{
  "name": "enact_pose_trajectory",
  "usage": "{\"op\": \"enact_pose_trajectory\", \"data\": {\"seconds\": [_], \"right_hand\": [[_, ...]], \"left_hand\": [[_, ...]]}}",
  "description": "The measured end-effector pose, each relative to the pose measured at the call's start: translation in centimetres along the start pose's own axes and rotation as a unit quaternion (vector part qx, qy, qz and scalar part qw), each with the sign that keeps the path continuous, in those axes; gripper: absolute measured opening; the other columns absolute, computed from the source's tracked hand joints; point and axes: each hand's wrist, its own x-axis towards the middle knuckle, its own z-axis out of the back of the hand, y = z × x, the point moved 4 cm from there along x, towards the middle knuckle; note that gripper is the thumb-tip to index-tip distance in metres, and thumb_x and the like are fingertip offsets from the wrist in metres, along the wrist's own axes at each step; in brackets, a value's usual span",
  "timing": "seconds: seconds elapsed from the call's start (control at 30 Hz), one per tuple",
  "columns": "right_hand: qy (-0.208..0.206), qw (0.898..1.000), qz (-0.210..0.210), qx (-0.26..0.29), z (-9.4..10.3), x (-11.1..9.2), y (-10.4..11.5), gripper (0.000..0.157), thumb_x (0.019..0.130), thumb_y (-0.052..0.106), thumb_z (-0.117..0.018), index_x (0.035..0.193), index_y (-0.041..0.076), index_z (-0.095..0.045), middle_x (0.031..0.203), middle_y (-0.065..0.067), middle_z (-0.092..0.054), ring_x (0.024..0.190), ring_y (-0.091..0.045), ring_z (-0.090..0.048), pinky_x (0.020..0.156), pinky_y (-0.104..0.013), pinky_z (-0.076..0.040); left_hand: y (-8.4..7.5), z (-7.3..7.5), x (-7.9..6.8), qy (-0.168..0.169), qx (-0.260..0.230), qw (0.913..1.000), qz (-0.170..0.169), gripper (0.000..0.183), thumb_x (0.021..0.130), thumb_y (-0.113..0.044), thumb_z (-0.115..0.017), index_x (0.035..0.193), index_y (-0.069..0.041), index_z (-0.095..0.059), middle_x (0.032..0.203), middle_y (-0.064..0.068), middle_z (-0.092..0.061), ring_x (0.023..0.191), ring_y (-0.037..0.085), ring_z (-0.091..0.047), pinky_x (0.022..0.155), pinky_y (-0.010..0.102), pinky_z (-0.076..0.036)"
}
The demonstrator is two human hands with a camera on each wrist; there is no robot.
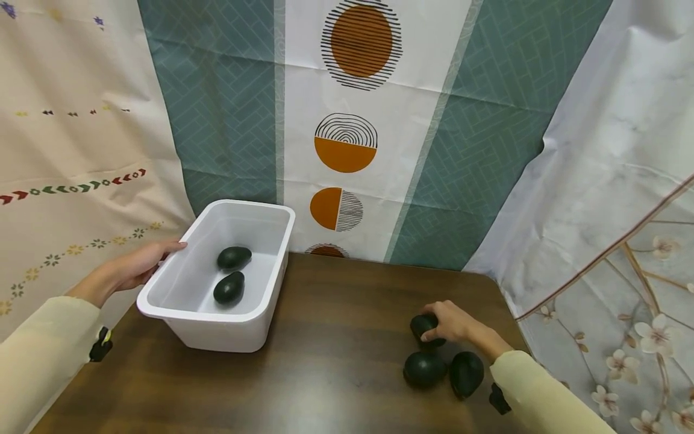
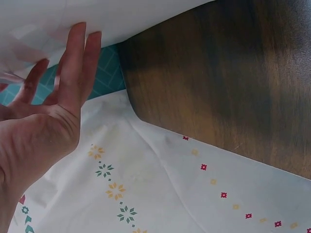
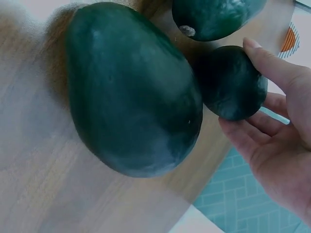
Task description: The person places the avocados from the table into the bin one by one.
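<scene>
The avocado (image 1: 419,327) on the right of the desk (image 1: 336,313) is pinched by the right hand (image 1: 449,321), thumb opposite fingers, probably against slipping. Two loose avocados (image 1: 425,369) lie just beside it. Well apart, the left hand (image 1: 142,263) grips the tub (image 1: 225,334), presumably steadying it; inside, walls contain two more (image 1: 229,288).

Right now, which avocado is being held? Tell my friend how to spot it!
Find the brown table, then the white tub on it. To the tub's right sit three dark green avocados; pick the back one. Unlike its two neighbours, it's gripped by the right hand.
</scene>
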Motion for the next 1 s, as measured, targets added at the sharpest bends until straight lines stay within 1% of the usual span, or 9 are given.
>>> {"op": "enact_pose_trajectory", "data": {"seconds": [0.07,0.2,0.4,0.47,0.57,0.7,0.87,1.0], "right_hand": [[0.001,1.0,0.008,-0.001,0.1,0.0,0.0,0.056,0.081,0.027,-0.095,0.124,-0.001,-0.072,0.116,-0.012,-0.074,0.097,-0.022,-0.068,0.079,-0.04,-0.056],[0.009,1.0,0.025,-0.008,0.4,0.1,0.1,0.054,0.082,0.026,-0.094,0.124,0.002,-0.071,0.116,-0.01,-0.073,0.1,-0.023,-0.067,0.081,-0.04,-0.056],[0.028,0.999,0.036,-0.019,1.4,0.4,0.7,0.053,0.079,0.022,-0.095,0.123,0.003,-0.071,0.12,-0.013,-0.072,0.11,-0.033,-0.067,0.09,-0.049,-0.056],[0.032,0.999,0.036,-0.019,1.6,0.6,1.0,0.054,0.079,0.021,-0.096,0.123,0.004,-0.071,0.122,-0.014,-0.072,0.114,-0.036,-0.067,0.093,-0.051,-0.056],[0.036,0.998,0.043,-0.013,1.6,1.0,1.7,0.056,0.08,0.02,-0.094,0.127,0.001,-0.07,0.126,-0.016,-0.07,0.117,-0.037,-0.065,0.093,-0.051,-0.055],[0.03,0.998,0.062,-0.007,1.3,2.0,2.8,0.057,0.084,0.017,-0.092,0.132,-0.001,-0.067,0.132,-0.018,-0.068,0.118,-0.038,-0.065,0.091,-0.049,-0.056],[0.003,0.997,0.075,-0.01,0.9,3.3,4.2,0.056,0.086,0.017,-0.091,0.134,0.001,-0.067,0.133,-0.016,-0.067,0.119,-0.037,-0.064,0.093,-0.05,-0.055],[-0.008,0.996,0.085,-0.008,0.5,4.4,5.4,0.058,0.087,0.018,-0.09,0.136,0.001,-0.066,0.133,-0.014,-0.067,0.119,-0.036,-0.063,0.095,-0.051,-0.054]], "left_hand": [[0.0,0.0,0.0,-0.001,0.001,1.0,-0.001,0.064,0.116,-0.041,-0.034,0.159,0.003,-0.017,0.123,0.009,-0.064,0.109,0.026,-0.07,0.092,0.05,-0.06],[-0.1,0.1,0.1,-0.006,0.004,1.0,-0.005,0.066,0.116,-0.042,-0.035,0.158,0.005,-0.017,0.123,0.009,-0.063,0.11,0.025,-0.07,0.091,0.048,-0.06],[-0.4,0.0,0.3,-0.009,0.002,1.0,-0.005,0.066,0.116,-0.042,-0.034,0.159,0.004,-0.016,0.122,0.009,-0.066,0.109,0.025,-0.07,0.091,0.047,-0.06],[-0.4,-0.2,0.3,-0.006,0.001,1.0,-0.003,0.066,0.116,-0.042,-0.034,0.159,0.004,-0.017,0.122,0.009,-0.066,0.11,0.026,-0.07,0.091,0.047,-0.06],[-0.4,-0.4,0.2,-0.001,-0.003,1.0,0.006,0.066,0.115,-0.044,-0.034,0.156,0.006,-0.022,0.121,0.01,-0.067,0.109,0.027,-0.07,0.091,0.048,-0.06],[-0.2,-0.5,0.0,0.002,-0.008,0.9997,0.023,0.063,0.115,-0.045,-0.032,0.151,0.007,-0.027,0.119,0.011,-0.068,0.109,0.029,-0.071,0.093,0.05,-0.059],[-0.2,-0.4,-0.1,0.002,-0.012,0.9996,0.025,0.062,0.115,-0.043,-0.032,0.151,0.007,-0.026,0.119,0.012,-0.068,0.11,0.029,-0.071,0.093,0.051,-0.059],[-0.1,-0.3,-0.1,0.001,-0.011,0.9996,0.026,0.064,0.115,-0.044,-0.033,0.152,0.007,-0.025,0.12,0.012,-0.068,0.11,0.029,-0.071,0.094,0.051,-0.058]]}}
